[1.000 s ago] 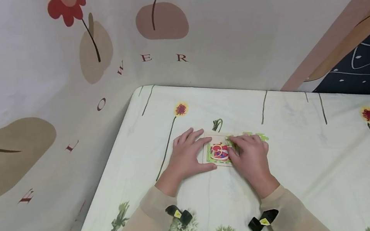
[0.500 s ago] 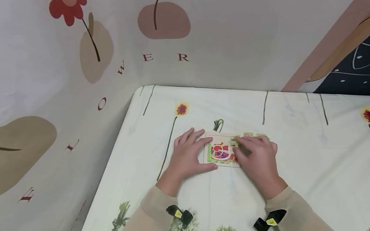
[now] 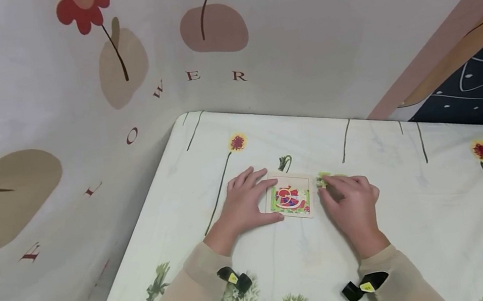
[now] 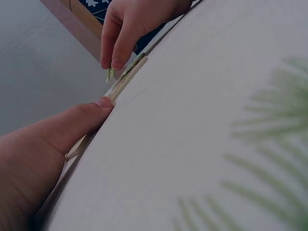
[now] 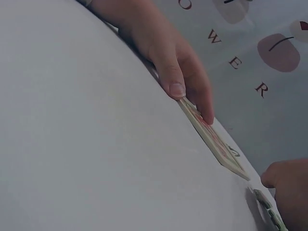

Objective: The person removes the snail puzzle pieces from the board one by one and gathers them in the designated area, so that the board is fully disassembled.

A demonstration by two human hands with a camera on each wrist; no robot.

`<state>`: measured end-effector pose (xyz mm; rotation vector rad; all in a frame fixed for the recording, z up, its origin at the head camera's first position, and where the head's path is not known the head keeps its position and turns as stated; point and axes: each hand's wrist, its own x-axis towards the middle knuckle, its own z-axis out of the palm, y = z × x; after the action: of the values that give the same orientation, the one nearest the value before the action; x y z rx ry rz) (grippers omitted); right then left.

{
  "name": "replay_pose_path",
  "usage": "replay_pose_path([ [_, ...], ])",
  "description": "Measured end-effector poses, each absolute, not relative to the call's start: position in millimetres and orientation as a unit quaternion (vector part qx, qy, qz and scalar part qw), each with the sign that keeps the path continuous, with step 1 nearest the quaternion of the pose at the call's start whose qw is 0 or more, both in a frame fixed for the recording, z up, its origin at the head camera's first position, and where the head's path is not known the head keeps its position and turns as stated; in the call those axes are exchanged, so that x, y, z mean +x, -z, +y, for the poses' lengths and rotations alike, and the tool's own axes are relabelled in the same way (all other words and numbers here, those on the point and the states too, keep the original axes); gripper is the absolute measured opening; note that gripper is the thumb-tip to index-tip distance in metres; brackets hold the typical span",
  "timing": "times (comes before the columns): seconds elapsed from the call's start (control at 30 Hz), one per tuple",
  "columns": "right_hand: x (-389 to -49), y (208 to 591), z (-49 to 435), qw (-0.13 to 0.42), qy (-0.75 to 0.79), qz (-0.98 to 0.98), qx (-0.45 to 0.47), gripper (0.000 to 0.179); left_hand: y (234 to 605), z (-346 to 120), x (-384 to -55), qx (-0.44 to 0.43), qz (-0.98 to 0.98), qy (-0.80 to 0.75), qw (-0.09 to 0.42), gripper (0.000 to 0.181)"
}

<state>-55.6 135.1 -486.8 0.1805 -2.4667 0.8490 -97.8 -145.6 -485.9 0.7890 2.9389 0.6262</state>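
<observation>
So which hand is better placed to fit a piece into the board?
Likely the right hand: it pinches a green piece beside the board, while the left hand holds the board's edge.

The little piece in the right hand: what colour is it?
Mostly green with paler patches; the piece shows best in the head view.

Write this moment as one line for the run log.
left hand: holds puzzle board | right hand: pinches green puzzle piece | puzzle board: partly filled, on flowered cloth
</observation>
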Motion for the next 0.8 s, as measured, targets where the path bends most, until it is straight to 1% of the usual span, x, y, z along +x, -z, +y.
replay_pose_path([
  [0.4,-49,492,168,0.279,-0.314,-0.907,0.042,0.030,488,-144,-97,0.250,0.947,-0.200,0.017,0.090],
  [0.8,-42,484,189,0.266,-0.312,-0.912,-0.003,0.031,485,-144,-98,0.252,0.947,-0.197,0.021,0.090],
])
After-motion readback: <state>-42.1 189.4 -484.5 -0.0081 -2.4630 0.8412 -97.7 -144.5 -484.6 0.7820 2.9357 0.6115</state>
